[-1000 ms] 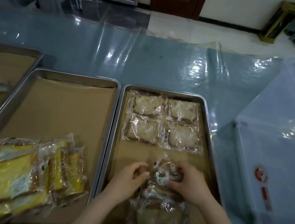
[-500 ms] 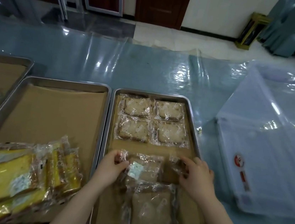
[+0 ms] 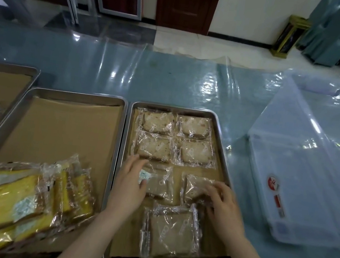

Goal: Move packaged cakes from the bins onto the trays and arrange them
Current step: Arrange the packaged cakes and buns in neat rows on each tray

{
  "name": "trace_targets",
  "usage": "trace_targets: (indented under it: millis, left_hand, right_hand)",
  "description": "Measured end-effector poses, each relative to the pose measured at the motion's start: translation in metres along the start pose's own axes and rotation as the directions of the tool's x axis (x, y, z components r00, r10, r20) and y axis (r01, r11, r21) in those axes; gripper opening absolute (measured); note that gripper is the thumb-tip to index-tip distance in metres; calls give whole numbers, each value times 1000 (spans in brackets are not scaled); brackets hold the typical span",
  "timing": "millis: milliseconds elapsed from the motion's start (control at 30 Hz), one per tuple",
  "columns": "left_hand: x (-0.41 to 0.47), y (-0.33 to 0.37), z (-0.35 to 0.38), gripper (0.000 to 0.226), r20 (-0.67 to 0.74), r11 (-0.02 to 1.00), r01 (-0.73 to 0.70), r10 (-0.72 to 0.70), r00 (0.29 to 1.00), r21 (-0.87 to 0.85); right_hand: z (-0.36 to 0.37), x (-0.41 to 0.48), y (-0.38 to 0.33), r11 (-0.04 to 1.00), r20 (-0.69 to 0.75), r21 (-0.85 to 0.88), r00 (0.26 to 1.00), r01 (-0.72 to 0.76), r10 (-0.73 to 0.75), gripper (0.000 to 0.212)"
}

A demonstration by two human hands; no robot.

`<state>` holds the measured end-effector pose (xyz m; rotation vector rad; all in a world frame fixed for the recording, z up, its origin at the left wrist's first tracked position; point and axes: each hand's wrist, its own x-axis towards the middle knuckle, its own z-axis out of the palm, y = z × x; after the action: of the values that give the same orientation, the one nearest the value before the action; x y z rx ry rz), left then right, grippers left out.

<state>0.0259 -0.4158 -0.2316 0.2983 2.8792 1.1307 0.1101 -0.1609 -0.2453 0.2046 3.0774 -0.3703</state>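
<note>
A wide table (image 3: 170, 81) under clear plastic film carries everything. To the right of the right hand (image 3: 224, 204), well apart, lies a big clear plastic bin (image 3: 308, 178). Both hands are over one metal tray (image 3: 226, 135) lined with brown paper; a second tray (image 3: 72, 95) stands just left of the left hand (image 3: 130, 184) and holds a loose pile of yellow cakes (image 3: 34, 198). Beyond the fingers, four brown cakes (image 3: 157, 122) lie in a neat square. Between the wrists lies one packet (image 3: 171, 234), a little tilted. The hands are apart. The left hand rests with rather straight fingers on the left edge of a packed cake (image 3: 158, 183). The right hand has bent fingers on top of another cake (image 3: 196, 187); it is blurred, so I cannot tell if it grips or only presses.
</note>
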Motion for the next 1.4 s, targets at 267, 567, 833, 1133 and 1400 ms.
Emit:
trace_targets:
  millis: [267, 567, 833, 1133, 1400]
  left_hand:
    - [14, -15, 34, 64, 385, 902, -201, 43, 922, 383]
    - [21, -23, 29, 95, 510, 894, -239, 14, 860, 379]
    - [26, -12, 15, 68, 426, 905, -242, 76, 902, 351]
    - [44, 8, -23, 17, 18, 960, -197, 197, 980, 201]
    - [76, 5, -24, 26, 377, 801, -426, 274, 885, 420]
  right_hand:
    - [7, -4, 9, 987, 71, -83, 989, 139, -133, 75]
    - [4, 11, 1, 998, 58, -2, 996, 68, -68, 61]
    - [29, 39, -14, 998, 248, 5, 966, 67, -67, 62]
    - [34, 40, -2, 992, 332, -60, 939, 113, -87, 87]
    - [19, 42, 4, 988, 339, -57, 934, 142, -115, 78]
